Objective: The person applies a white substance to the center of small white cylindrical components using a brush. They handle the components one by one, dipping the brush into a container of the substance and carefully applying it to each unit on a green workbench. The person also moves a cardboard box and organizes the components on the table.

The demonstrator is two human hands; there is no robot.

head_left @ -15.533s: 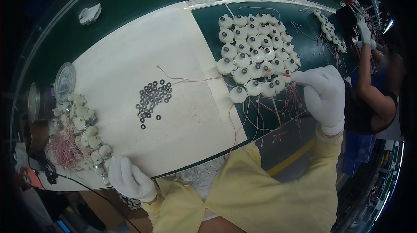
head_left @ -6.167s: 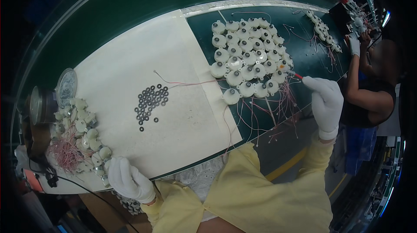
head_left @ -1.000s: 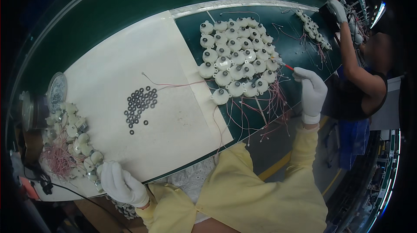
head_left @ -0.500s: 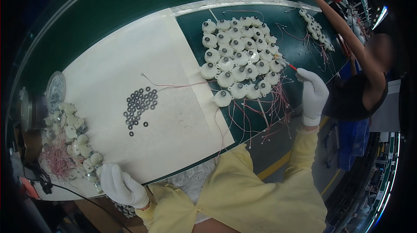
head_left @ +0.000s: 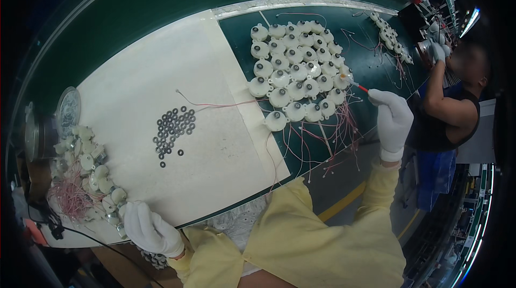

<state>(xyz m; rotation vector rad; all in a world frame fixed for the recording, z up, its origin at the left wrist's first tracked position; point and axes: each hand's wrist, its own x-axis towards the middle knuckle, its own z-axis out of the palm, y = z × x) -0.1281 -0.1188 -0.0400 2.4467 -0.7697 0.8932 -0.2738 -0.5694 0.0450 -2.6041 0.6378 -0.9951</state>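
My right hand (head_left: 393, 119), in a white glove, is closed round a thin red-handled brush (head_left: 361, 87). The brush's pale tip touches or hovers at the right side of a block of round cream-coloured motors (head_left: 297, 91); I cannot tell which. These motors stand close together in rows, each with a dark ring or knob on top, pink and white wires trailing to the right and front. Also gloved in white, my left hand (head_left: 152, 230) rests at the table's front left edge with loosely bent fingers and nothing visible in it. It lies beside a heap of similar motors (head_left: 92, 175).
Small black rings (head_left: 173, 129) lie scattered on the white sheet (head_left: 226, 148). A clear round container (head_left: 69, 112) stands at the far left. More motors (head_left: 389, 35) lie at the back right of the green table. A co-worker (head_left: 449, 100) works at the right, hands gloved.
My right hand has shifted slightly right and down with the brush. My left hand has not moved. The co-worker's arm has drawn back from the green belt, leaving a white part there.
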